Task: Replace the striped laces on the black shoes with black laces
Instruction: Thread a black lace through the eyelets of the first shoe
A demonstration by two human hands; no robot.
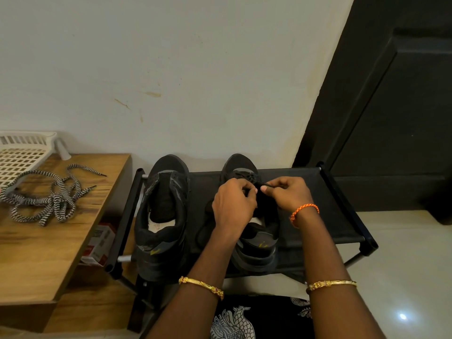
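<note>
Right shoe (247,172): stands toe-to-wall on the black rack (342,211), right of its mate; both hands work over its eyelets near the toe, so lacing likely starts at the far end.
Black lace (263,184): a short stiff tip shows between the hands; the rest is lost against the black upper.
Right hand (287,193): fingers curled, pinching the lace tip, probably to steer it into an eyelet.
Left hand (233,200): fingers curled at the eyelet row; whether it grips lace or shoe, I cannot tell.
Left shoe (162,214): on the rack's left end, tongue open, no lace visible; apparently waiting its turn.
Striped laces (49,194): loose heap on the wooden table (49,253), far left, well apart from the shoes; removal looks done.
White basket (22,152): at the table's far edge, just beyond the heap.
</note>
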